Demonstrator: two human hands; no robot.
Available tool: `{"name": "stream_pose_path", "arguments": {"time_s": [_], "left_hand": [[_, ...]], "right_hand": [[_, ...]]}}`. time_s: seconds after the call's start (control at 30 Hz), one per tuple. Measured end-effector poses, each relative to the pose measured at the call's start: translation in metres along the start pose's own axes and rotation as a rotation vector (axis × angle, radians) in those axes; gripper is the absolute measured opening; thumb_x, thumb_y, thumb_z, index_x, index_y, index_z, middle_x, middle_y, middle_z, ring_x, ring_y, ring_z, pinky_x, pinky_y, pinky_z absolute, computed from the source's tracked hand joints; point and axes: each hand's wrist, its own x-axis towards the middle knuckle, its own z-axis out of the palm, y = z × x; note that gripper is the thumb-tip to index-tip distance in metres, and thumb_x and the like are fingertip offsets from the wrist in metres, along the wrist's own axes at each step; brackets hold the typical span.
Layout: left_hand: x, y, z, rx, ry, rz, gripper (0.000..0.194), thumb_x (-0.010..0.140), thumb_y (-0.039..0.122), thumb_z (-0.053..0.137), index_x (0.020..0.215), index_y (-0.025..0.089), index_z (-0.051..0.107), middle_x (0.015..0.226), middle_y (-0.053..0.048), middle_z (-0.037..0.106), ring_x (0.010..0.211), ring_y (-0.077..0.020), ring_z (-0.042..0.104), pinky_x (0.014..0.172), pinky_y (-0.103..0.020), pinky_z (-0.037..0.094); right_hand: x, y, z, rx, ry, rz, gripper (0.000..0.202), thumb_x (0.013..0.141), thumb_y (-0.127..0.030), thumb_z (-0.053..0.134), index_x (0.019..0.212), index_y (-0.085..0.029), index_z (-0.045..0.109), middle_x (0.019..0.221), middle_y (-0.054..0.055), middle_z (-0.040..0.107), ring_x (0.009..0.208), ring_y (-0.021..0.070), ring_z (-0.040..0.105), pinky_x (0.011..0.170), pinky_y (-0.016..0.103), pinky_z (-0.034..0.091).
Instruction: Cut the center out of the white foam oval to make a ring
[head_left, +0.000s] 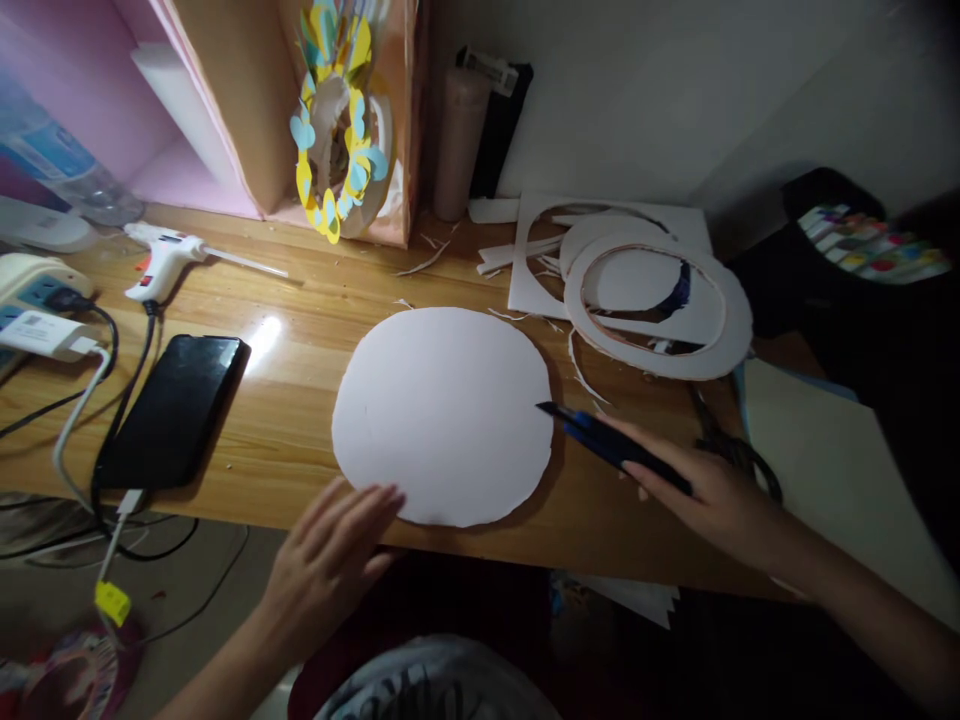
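Observation:
A white foam-board disc (442, 415) with a slightly rough edge lies flat near the front of the wooden desk. My left hand (337, 535) rests at its lower left edge, fingers stretched out and fingertips over the rim. In my right hand (690, 490) is a dark blue utility knife (622, 445), gripped along its handle. Its blade tip points left, at or just above the disc's right edge; whether it touches I cannot tell. Thin white offcut strips (585, 365) lie between the disc and a white ring (652, 365).
Behind the ring lies a cut-out white board (536, 280). Scissors (739, 455) lie partly under my right wrist. At left are a black phone (176, 410), a glue gun (169, 260) and cables. A yellow-and-blue paper wreath (330, 215) leans against a box; a tumbler (457, 140) stands beside it.

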Motion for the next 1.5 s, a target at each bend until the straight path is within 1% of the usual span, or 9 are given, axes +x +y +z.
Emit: {"name": "stream_pose_path", "arguments": {"time_s": [0.1, 0.23, 0.4, 0.67, 1.07, 1.2, 1.27, 1.4, 1.5], "left_hand": [[0.016, 0.032, 0.013, -0.083, -0.108, 0.229, 0.035, 0.093, 0.011, 0.045, 0.126, 0.013, 0.057, 0.13, -0.006, 0.062, 0.123, -0.0154, 0.052, 0.114, -0.033, 0.031], [0.034, 0.056, 0.034, -0.082, -0.166, 0.314, 0.038, 0.096, 0.012, 0.036, 0.129, 0.01, 0.054, 0.141, -0.007, 0.052, 0.129, -0.0179, 0.046, 0.107, -0.031, 0.039], [0.035, 0.05, 0.042, -0.226, -0.082, 0.285, 0.027, 0.095, 0.011, 0.041, 0.106, 0.008, 0.066, 0.128, -0.009, 0.062, 0.118, -0.0179, 0.057, 0.101, -0.03, 0.047], [0.033, 0.047, 0.044, -0.332, -0.038, 0.226, 0.024, 0.095, 0.012, 0.043, 0.104, 0.009, 0.065, 0.121, -0.008, 0.067, 0.11, -0.0151, 0.062, 0.098, -0.028, 0.05], [0.031, 0.046, 0.046, -0.357, -0.086, 0.21, 0.026, 0.095, 0.01, 0.042, 0.111, 0.01, 0.062, 0.125, -0.008, 0.065, 0.117, -0.0145, 0.057, 0.101, -0.028, 0.048], [0.035, 0.045, 0.038, -0.376, -0.126, 0.214, 0.024, 0.095, 0.017, 0.046, 0.112, 0.013, 0.062, 0.124, -0.006, 0.066, 0.113, -0.0139, 0.06, 0.099, -0.029, 0.048], [0.039, 0.042, 0.031, -0.322, -0.103, 0.15, 0.026, 0.093, 0.02, 0.051, 0.116, 0.016, 0.061, 0.121, -0.005, 0.068, 0.109, -0.0144, 0.062, 0.099, -0.031, 0.048], [0.048, 0.03, 0.021, -0.047, -0.12, -0.063, 0.052, 0.089, 0.038, 0.056, 0.131, 0.008, 0.049, 0.132, -0.02, 0.057, 0.122, -0.0281, 0.053, 0.1, -0.046, 0.046], [0.054, 0.019, 0.024, 0.111, -0.162, -0.003, 0.068, 0.084, 0.055, 0.055, 0.127, 0.002, 0.05, 0.13, -0.027, 0.056, 0.119, -0.0352, 0.055, 0.095, -0.049, 0.049]], "right_hand": [[0.011, -0.02, 0.006, 0.047, -0.143, -0.12, 0.048, 0.097, -0.037, 0.04, 0.144, -0.03, 0.038, 0.104, 0.005, 0.069, 0.094, 0.021, 0.066, 0.079, 0.032, 0.052], [0.025, -0.038, 0.005, -0.026, -0.292, -0.328, 0.047, 0.096, -0.026, 0.039, 0.143, -0.032, 0.039, 0.094, 0.002, 0.068, 0.083, 0.017, 0.065, 0.073, 0.028, 0.049], [0.032, -0.039, 0.008, -0.221, -0.283, -0.51, 0.049, 0.094, -0.018, 0.042, 0.142, -0.029, 0.043, 0.084, 0.002, 0.064, 0.072, 0.0152, 0.062, 0.064, 0.025, 0.045], [0.025, -0.04, 0.008, -0.438, -0.152, -0.651, 0.056, 0.09, -0.012, 0.045, 0.143, -0.028, 0.041, 0.076, 0.002, 0.06, 0.065, 0.0161, 0.057, 0.059, 0.026, 0.04], [-0.001, -0.005, -0.021, -0.46, -0.1, -0.529, 0.057, 0.091, -0.014, 0.04, 0.143, -0.036, 0.039, 0.071, -0.002, 0.058, 0.058, 0.0144, 0.058, 0.055, 0.025, 0.042], [-0.009, 0.004, -0.023, -0.311, -0.019, -0.35, 0.055, 0.095, -0.023, 0.042, 0.146, -0.036, 0.03, 0.1, 0.0, 0.069, 0.078, 0.0167, 0.068, 0.065, 0.028, 0.051], [-0.011, 0.005, -0.018, -0.23, 0.073, -0.253, 0.054, 0.094, -0.027, 0.045, 0.146, -0.036, 0.03, 0.119, 0.001, 0.065, 0.096, 0.0197, 0.067, 0.076, 0.031, 0.053], [-0.009, 0.008, -0.001, -0.08, 0.163, -0.107, 0.047, 0.094, -0.031, 0.046, 0.14, -0.032, 0.042, 0.125, 0.002, 0.063, 0.11, 0.0239, 0.062, 0.089, 0.037, 0.052], [-0.003, 0.01, 0.012, 0.05, 0.22, 0.039, 0.042, 0.092, -0.038, 0.048, 0.131, -0.026, 0.052, 0.108, 0.005, 0.07, 0.098, 0.0259, 0.067, 0.083, 0.039, 0.055]]}}
